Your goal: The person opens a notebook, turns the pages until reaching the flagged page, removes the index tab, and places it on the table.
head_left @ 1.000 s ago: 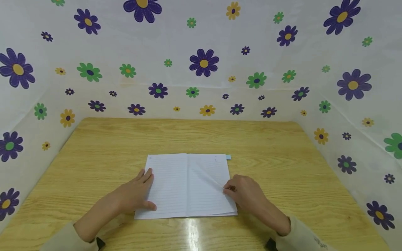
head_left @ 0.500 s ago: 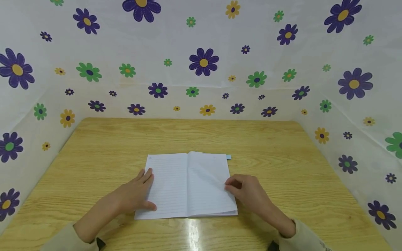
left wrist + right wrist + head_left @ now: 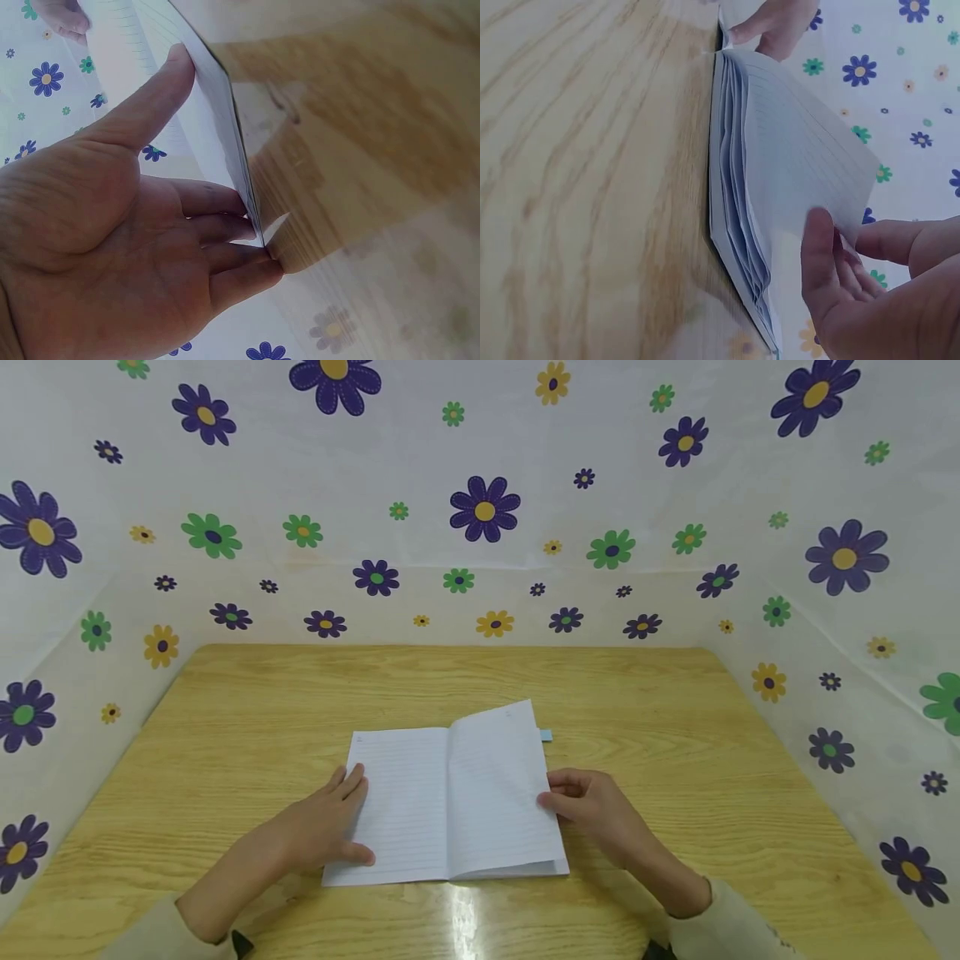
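Note:
An open notebook (image 3: 401, 810) with lined white pages lies on the wooden table. My left hand (image 3: 318, 827) rests along its left edge, thumb and fingers spread and touching the left page. Those fingers (image 3: 225, 199) look extended at the notebook's edge in the left wrist view. On the other side, my right hand (image 3: 600, 814) pinches the outer edge of a right-hand page (image 3: 498, 785) between thumb and fingers. That page (image 3: 802, 135) is lifted and curved above the other leaves, as the right wrist view shows. A pale blue tab (image 3: 546, 736) sticks out at the upper right.
A wooden table (image 3: 450, 681) surrounds the notebook. White sheeting (image 3: 420, 452) printed with purple, green and yellow flowers stands behind the table and along both sides.
My right hand has raised the right-hand page, and its top corner now stands above the notebook's upper edge. The left hand has stayed in place.

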`<act>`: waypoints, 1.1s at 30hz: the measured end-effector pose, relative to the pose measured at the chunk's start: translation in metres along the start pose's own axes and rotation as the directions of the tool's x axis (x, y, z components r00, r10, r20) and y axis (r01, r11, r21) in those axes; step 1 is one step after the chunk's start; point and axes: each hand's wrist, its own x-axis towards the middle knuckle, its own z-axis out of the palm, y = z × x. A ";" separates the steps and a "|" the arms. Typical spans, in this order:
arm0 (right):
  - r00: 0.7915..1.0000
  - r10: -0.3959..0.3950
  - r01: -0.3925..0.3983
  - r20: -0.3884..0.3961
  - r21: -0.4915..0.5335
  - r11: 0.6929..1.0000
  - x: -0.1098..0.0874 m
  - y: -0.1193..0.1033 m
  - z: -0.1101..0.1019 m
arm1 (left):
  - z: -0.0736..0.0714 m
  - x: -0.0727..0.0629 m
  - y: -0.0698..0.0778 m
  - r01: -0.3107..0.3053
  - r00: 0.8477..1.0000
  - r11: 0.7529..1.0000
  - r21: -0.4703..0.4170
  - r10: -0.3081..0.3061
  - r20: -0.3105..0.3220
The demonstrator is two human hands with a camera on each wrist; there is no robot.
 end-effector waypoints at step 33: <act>0.999 0.018 -0.024 0.029 0.229 0.973 0.010 -0.005 0.021 | 0.000 0.002 0.001 0.020 1.000 1.000 0.007 -0.020 0.004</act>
